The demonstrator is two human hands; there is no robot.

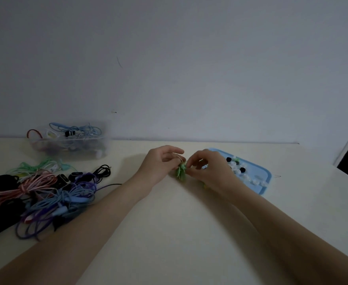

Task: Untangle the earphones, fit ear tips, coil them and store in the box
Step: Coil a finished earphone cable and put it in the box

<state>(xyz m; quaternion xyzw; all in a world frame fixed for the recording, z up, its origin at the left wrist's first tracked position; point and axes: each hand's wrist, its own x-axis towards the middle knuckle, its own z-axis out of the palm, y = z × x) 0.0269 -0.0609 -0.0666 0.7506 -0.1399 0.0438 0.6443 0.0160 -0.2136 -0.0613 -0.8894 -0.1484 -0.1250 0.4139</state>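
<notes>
Evidently both hands have met over the middle of the cream table (179,233), and the green earphone bundle (181,171) hangs between them, just above the tabletop. The left hand (160,163) pinches it near the top with curled fingers, a thin pale strand running up over its fingertips; the right hand (206,168) closes on it from the 3 o'clock side, fingertips curled in tight. That two-sided hold suits fine work at the top of the bundle, most likely tying off the coil or seating an ear tip, though the detail is too small to tell which.

The bundle's long axis runs roughly from 12 to 6 o'clock, tilted slightly towards 7, with its loose looped end pointing down at the table and the pinched end up. A yellowish bit peeks out beneath the right wrist.

Just beyond the right hand, at 3 o'clock, lies the blue lid (259,173) holding white and black ear tips (238,167), kept within easy reach for fitting. Well off at 9 o'clock sits the heap of tangled earphones (39,194) in black, pink, blue and purple, waiting their turn. At 10 o'clock, against the wall, stands the clear plastic box (70,144), already holding several sets, placed out of the way until storing.
</notes>
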